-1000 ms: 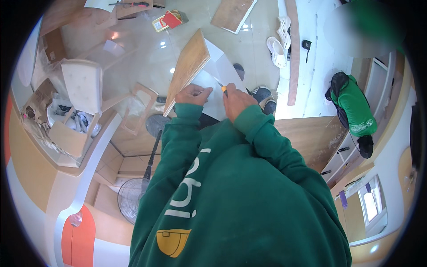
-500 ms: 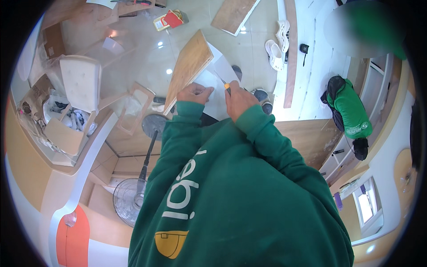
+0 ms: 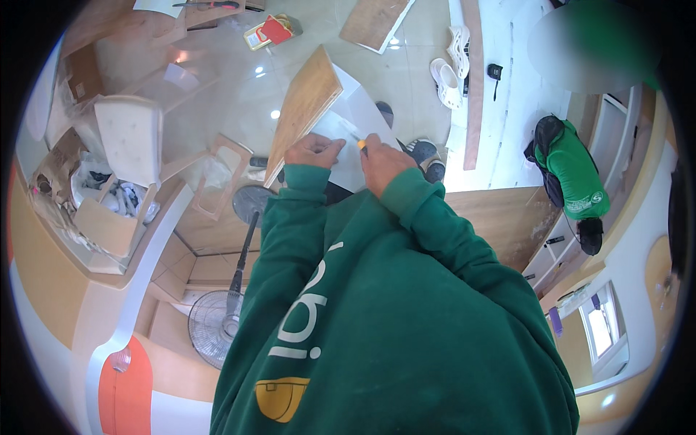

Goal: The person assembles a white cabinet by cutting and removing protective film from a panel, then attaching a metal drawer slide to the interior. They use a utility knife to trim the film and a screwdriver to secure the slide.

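A wood-and-white panel box (image 3: 308,94) stands in front of me, its wooden side to the left and its white inner face toward the right. My left hand (image 3: 313,151) is over its near edge, thumb and fingers pinched together; whatever is between them cannot be made out. My right hand (image 3: 386,161) is closed around a tool with a yellow-and-black handle (image 3: 362,144). A thin metal shaft or blade points from it toward the white face. Whether its tip touches the panel is too blurred to tell.
At left are a white padded chair (image 3: 129,138) and a standing fan (image 3: 216,326). White clogs (image 3: 447,81), a tape measure (image 3: 494,71) and a wooden board (image 3: 377,22) lie ahead. A co-worker in a green shirt (image 3: 573,170) bends over at right.
The right hand and its tool have shifted slightly left. The left hand stays pinched at the panel. The whole view has moved a little.
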Tool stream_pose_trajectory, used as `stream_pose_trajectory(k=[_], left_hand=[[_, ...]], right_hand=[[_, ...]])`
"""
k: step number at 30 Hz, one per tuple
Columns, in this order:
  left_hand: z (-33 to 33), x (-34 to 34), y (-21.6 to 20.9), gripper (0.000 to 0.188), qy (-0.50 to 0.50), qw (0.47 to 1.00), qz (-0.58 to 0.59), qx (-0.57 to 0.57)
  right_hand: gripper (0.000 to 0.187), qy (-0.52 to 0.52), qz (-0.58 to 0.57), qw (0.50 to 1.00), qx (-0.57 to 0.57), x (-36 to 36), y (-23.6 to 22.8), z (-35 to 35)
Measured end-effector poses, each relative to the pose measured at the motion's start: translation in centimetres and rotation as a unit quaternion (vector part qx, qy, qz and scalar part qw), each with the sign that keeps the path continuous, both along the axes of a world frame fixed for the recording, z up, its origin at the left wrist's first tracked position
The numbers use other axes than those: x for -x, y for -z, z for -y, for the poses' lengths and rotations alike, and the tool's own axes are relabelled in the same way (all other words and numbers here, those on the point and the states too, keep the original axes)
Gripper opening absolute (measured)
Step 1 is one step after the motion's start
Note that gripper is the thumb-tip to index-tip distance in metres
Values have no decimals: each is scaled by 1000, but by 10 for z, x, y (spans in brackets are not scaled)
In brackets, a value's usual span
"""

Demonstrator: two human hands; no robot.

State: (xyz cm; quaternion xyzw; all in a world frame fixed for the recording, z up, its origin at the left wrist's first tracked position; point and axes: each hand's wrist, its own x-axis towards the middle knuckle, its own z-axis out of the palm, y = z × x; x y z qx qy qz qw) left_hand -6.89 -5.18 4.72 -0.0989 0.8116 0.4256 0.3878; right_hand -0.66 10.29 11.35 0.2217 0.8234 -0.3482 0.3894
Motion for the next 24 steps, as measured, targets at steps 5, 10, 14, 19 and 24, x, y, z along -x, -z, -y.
stream_pose_trajectory(k=[5, 10, 14, 19, 24], left_hand=[[-3, 2, -3, 24, -6, 1000, 0, 18], [-3, -1, -2, 23, -11, 1000, -18, 8], [-5, 3, -6, 24, -21, 1000, -4, -1], [-5, 0, -11, 24, -28, 1000, 4, 8], [-3, -1, -3, 24, -27, 1000, 0, -4]], right_hand=[[21, 68, -60, 996, -2, -9, 1, 6], [21, 55, -69, 996, -10, 5, 2, -4], [22, 53, -32, 998, -24, -9, 8, 10], [23, 62, -3, 998, -15, 0, -2, 1], [20, 41, 33, 999, -12, -2, 5, 4]])
